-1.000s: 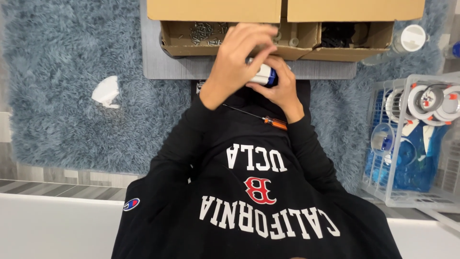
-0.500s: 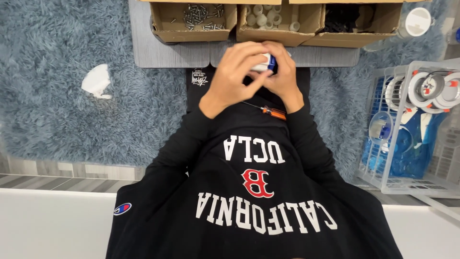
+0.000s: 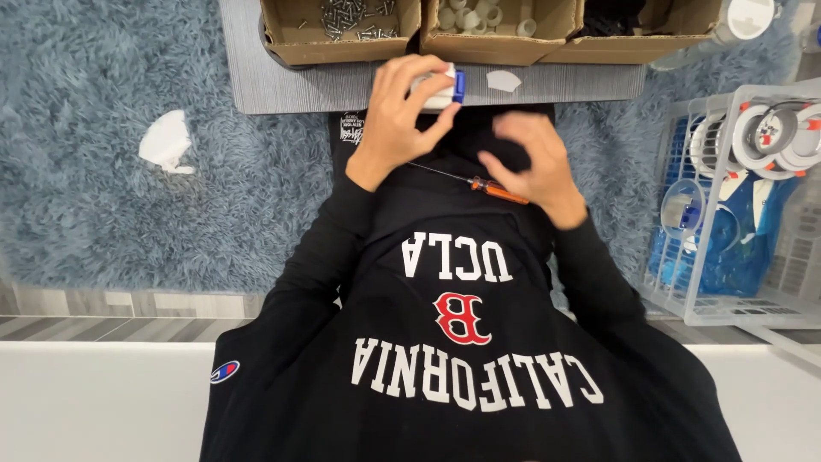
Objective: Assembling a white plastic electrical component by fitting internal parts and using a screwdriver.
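My left hand [image 3: 402,115] grips a small white and blue part [image 3: 440,87] over the near edge of a grey board [image 3: 291,90]. My right hand [image 3: 530,158] hovers apart from it, fingers spread, holding nothing. An orange-handled screwdriver [image 3: 483,184] lies on my black-clothed lap just below the right hand. A small white piece [image 3: 503,80] rests on the board right of the part.
Three cardboard boxes stand at the back: screws [image 3: 342,26], white round parts [image 3: 496,26], dark parts [image 3: 650,26]. A white wire basket [image 3: 744,197] with white reels and blue bags stands at right. A white scrap [image 3: 167,141] lies on the blue shaggy rug [image 3: 103,197].
My right hand has let go of the white and blue part and drawn back toward me. The left hand keeps the part and the view has shifted nearer to the boxes.
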